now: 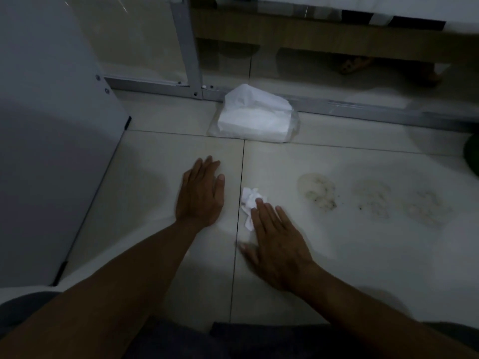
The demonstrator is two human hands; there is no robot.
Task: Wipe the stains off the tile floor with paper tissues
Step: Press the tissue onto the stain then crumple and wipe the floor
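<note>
My right hand point(277, 242) lies flat on the pale tile floor point(337, 268), its straight fingertips pressing the near edge of a crumpled white tissue point(250, 200). My left hand point(201, 193) rests palm down on the neighbouring tile, fingers straight, empty. To the right of the tissue are three round, speckled brownish stains: the nearest stain point(316, 190), a fainter middle stain point(372, 198) and the far right stain point(427, 208). An open pack of white tissues point(255, 117) lies on the floor beyond my hands.
A grey metal door frame and floor track point(337, 106) run across behind the tissue pack. A pale cabinet or appliance side point(51, 151) stands at the left. A dark green object point(473, 156) sits at the right edge. My knees fill the bottom.
</note>
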